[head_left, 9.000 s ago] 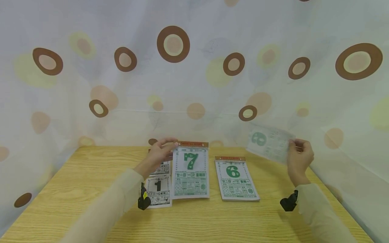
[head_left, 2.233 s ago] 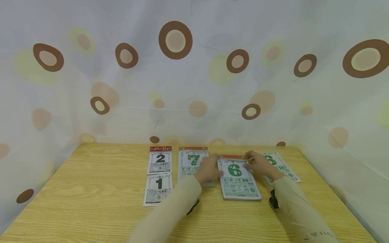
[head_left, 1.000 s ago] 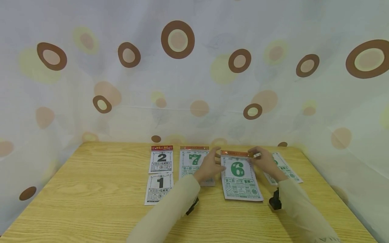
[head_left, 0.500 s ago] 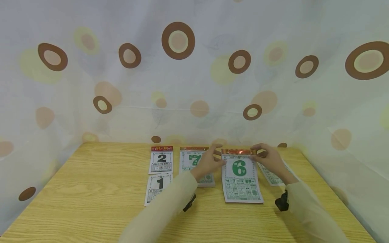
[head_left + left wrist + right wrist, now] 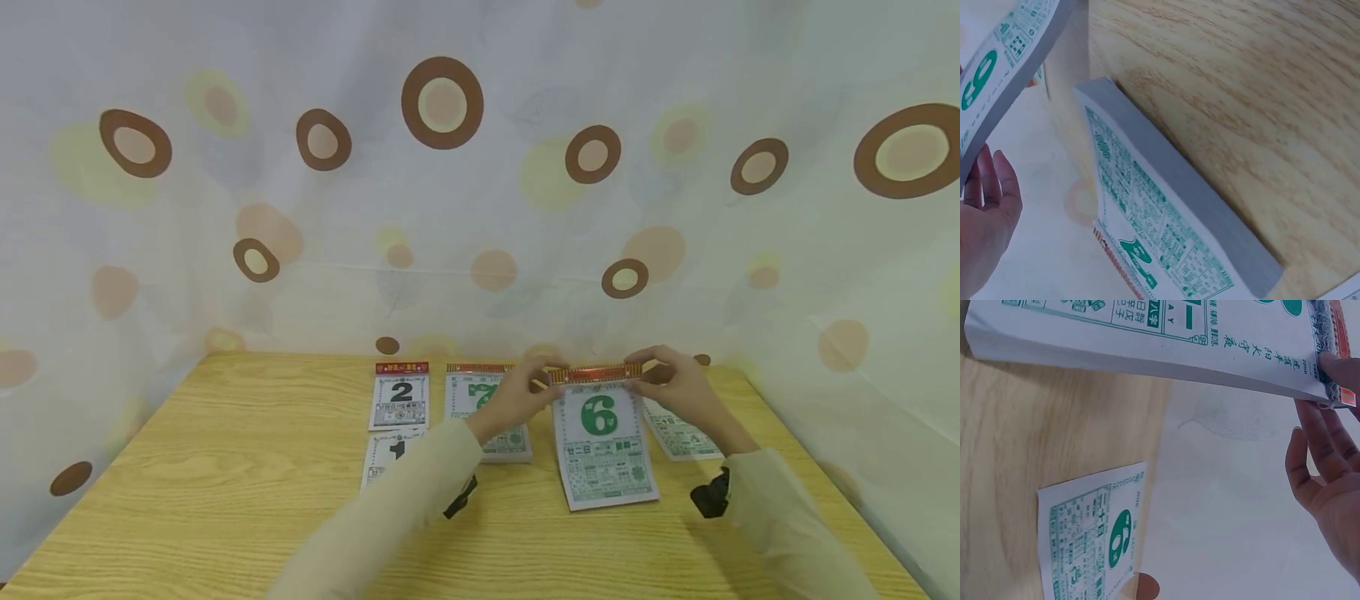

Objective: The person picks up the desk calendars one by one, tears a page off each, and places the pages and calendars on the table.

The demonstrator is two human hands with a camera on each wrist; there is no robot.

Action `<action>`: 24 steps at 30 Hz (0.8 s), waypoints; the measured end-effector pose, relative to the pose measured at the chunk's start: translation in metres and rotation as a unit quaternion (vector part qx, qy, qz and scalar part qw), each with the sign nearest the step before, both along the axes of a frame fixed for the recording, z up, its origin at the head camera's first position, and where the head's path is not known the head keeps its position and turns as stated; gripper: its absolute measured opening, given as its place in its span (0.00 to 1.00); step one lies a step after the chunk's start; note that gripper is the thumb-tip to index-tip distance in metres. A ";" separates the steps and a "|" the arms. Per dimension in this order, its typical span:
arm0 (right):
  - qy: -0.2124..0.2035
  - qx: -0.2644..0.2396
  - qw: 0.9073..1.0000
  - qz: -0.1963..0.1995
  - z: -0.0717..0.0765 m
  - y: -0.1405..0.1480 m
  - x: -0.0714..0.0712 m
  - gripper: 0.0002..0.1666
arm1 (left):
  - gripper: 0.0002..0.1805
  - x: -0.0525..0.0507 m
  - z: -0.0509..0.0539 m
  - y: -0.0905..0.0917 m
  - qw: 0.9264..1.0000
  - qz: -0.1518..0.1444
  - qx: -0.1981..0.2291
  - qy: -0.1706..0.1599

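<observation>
A thick calendar pad with a green 6 (image 5: 606, 450) is held by its red-gold top strip, its upper end raised off the table. My left hand (image 5: 519, 393) pinches the left end of the strip and my right hand (image 5: 678, 390) the right end. In the right wrist view the thumb of my right hand (image 5: 1335, 469) lies on the front of the pad (image 5: 1147, 337), the other fingers behind. The left wrist view shows the fingers of my left hand (image 5: 988, 212) behind the pad (image 5: 1004, 69).
A pad with a green 7 (image 5: 510, 446) lies left of the held pad, partly behind my left hand. Farther left lie small sheets with a black 2 (image 5: 401, 400) and 1 (image 5: 386, 450). One loose green sheet (image 5: 681, 435) lies at right. A patterned curtain (image 5: 480, 208) hangs behind.
Both hands came to the pad with the 6 and lifted its upper end. The loose sheet, earlier in my right hand, now lies on the table; my left hand has left the pad with the 7.
</observation>
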State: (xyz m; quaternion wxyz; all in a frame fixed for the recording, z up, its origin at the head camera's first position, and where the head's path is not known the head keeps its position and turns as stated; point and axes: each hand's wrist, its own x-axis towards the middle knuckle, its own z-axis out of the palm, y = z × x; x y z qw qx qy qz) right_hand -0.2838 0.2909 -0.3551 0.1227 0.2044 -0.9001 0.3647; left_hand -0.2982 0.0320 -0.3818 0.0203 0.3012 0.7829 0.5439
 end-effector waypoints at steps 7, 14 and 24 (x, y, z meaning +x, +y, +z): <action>0.012 -0.006 1.000 -0.005 0.002 0.008 -0.004 0.18 | 0.18 0.010 0.019 0.000 0.999 -0.014 0.022 0.023; 0.050 -0.003 0.999 -0.012 0.014 0.003 0.004 0.18 | 0.18 0.029 0.050 -0.009 1.000 -0.021 0.022 0.007; 0.121 -0.036 0.992 -0.014 0.023 -0.010 0.004 0.20 | 0.19 0.008 0.050 -0.014 0.998 -0.036 0.037 0.032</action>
